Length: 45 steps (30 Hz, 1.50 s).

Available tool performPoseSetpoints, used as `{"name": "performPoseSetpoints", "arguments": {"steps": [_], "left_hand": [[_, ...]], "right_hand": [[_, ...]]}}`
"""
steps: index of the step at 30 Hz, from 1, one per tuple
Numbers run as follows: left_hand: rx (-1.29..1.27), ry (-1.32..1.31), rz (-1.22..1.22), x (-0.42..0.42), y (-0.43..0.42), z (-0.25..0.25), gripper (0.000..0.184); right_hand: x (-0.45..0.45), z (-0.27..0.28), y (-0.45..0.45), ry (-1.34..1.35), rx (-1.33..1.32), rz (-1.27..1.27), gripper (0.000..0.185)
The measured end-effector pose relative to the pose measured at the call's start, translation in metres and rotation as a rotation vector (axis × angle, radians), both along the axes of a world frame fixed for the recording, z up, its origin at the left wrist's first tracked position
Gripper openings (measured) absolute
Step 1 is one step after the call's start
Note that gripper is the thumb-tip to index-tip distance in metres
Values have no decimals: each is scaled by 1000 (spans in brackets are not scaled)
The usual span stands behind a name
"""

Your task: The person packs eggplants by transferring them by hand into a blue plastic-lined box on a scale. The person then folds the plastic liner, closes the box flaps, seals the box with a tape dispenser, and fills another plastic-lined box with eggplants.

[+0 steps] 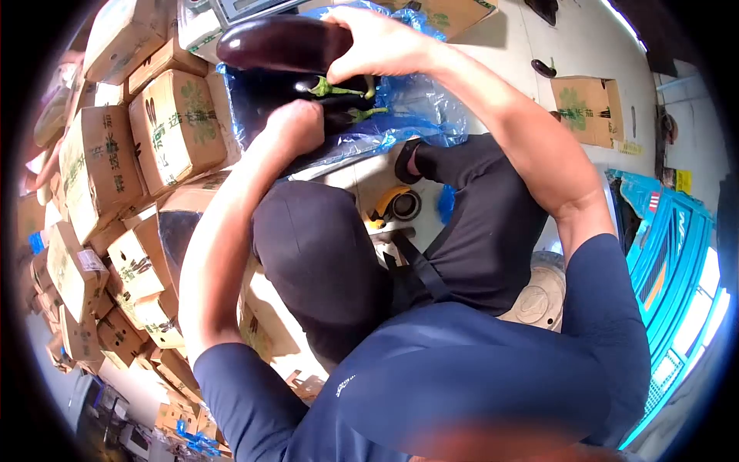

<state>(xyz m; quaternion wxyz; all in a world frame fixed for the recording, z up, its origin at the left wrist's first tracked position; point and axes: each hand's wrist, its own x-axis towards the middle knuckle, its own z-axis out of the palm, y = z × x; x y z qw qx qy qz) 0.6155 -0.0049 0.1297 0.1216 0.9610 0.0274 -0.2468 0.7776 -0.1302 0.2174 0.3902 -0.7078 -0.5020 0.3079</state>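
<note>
My right hand [377, 42] is closed around the stem end of a large, glossy dark purple eggplant [281, 42], held sideways above an open box lined with blue plastic [423, 115]. Inside the box lie more eggplants [331, 88], their green stems pointing to the right. My left hand [296, 127] is curled like a fist at the near left of the box, beside these eggplants. Its fingertips are hidden, and what they grip cannot be made out.
Stacked cardboard boxes [177, 131] crowd the left side. A device like a scale [250, 6] stands behind the liner. On the floor are a yellow tape dispenser [396, 204], a small eggplant [543, 68] and a flat cardboard piece [589, 112]. A turquoise vehicle [670, 239] is at right.
</note>
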Motion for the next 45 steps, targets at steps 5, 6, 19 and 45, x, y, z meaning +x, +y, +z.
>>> {"name": "performPoseSetpoints", "arguments": {"steps": [5,6,19,45], "left_hand": [[97,-407,211,13,8,4,37],[133,-266,165,15,3,19,48],[-58,-80,-33,-8,1,-12,64],[-354,-97,115,61,37,-1,52]], "right_hand": [[7,-4,-11,131,22,-16,57],[7,-7,-12,147,87,-30,56],[-28,40,-36,675,-216,-174,49],[-65,-7,-44,966,-446,-486,55]]}}
